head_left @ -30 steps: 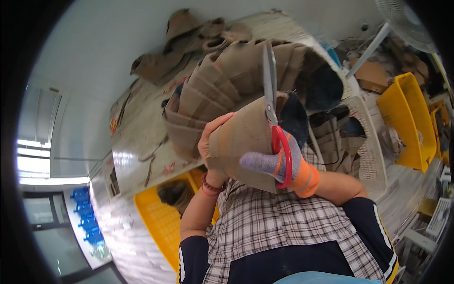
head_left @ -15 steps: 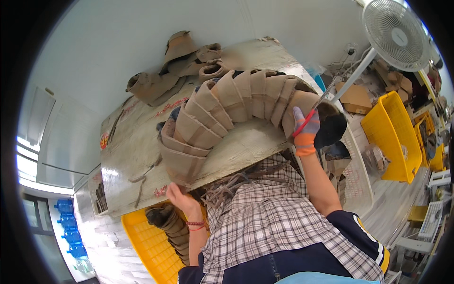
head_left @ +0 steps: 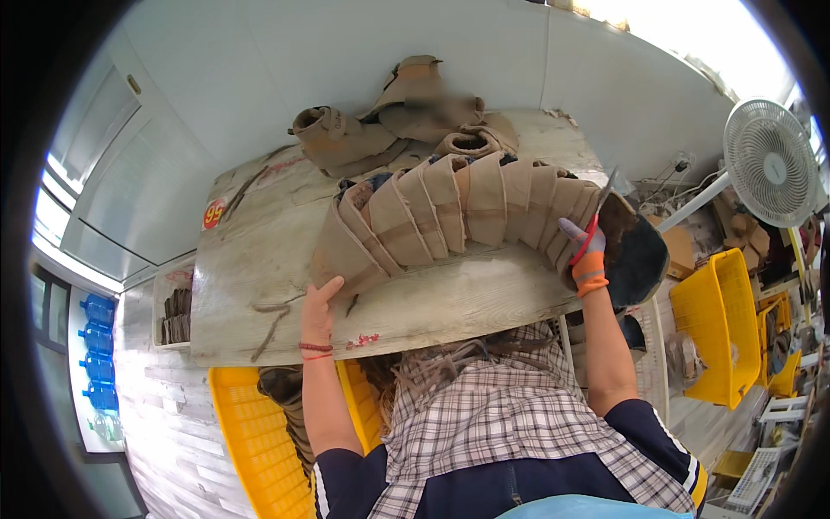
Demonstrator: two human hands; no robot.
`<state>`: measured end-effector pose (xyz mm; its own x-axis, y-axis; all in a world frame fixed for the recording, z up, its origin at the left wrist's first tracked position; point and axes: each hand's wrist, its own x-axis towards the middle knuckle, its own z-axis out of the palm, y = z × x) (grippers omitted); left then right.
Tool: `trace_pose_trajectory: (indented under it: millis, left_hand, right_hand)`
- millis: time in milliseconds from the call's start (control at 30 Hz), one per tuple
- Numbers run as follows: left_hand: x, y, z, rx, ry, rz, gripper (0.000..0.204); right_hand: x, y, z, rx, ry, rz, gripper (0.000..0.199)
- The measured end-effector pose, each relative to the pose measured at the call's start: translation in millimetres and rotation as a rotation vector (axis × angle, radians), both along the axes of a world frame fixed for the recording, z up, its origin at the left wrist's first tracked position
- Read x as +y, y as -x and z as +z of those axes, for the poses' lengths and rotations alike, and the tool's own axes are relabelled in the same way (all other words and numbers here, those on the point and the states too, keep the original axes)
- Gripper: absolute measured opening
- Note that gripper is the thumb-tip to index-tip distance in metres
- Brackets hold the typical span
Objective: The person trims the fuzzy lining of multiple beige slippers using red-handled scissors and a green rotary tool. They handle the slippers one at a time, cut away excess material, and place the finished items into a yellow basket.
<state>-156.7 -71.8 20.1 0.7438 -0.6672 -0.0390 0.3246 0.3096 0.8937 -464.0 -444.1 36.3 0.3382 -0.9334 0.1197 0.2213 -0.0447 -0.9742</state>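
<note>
A long arched stack of nested tan suede-like tubes [head_left: 432,208], resembling boot shafts with dark lining, lies across the table. My left hand [head_left: 320,307], bare with red bracelets at the wrist, grips the stack's left end; the thumb shows and the other fingers are partly hidden. At the right end, my right hand [head_left: 586,242] wears a grey-purple glove with an orange cuff. It is closed around red-handled scissors [head_left: 593,232], blades pointing up and away, while resting against the tubes. The dark, wide opening [head_left: 638,251] of the end tube faces right.
More tan tubes [head_left: 346,143] are heaped at the table's back. Cut strips lie on the worn tabletop [head_left: 251,259] and my lap. A yellow basket [head_left: 238,415] holds tubes below left; another yellow basket [head_left: 718,329] and a fan [head_left: 769,164] stand at right.
My left hand has moved from the table's front edge onto the stack's left end. The stack's arch is flatter, its left end lifted farther back. The scissors remain in my right hand.
</note>
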Motion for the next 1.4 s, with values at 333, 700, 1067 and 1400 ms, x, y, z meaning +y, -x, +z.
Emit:
trace_pose_trajectory:
  millis: [333, 700, 1067, 1400]
  left_hand:
    - [76.8, -95.3, -20.2, 0.039, -0.01, -0.118, 0.061]
    - [64.5, -78.1, 96.5, -1.261, -0.946, 0.812, 0.038]
    - [-206.3, 81.1, 120.3, -1.798, -0.562, -0.223, 0.042]
    - [-182.3, 49.7, 153.5, -1.742, -0.355, -0.179, 0.029]
  right_hand:
    - [23.3, 27.6, 66.6, -0.003, -0.102, 0.546, 0.053]
    - [74.8, 27.6, 36.1, 0.096, 0.088, 0.3, 0.044]
    - [140.6, 30.7, 41.4, 0.298, 0.371, 0.213, 0.051]
    - [107.2, 3.9, 11.2, -0.089, -0.179, 0.384, 0.041]
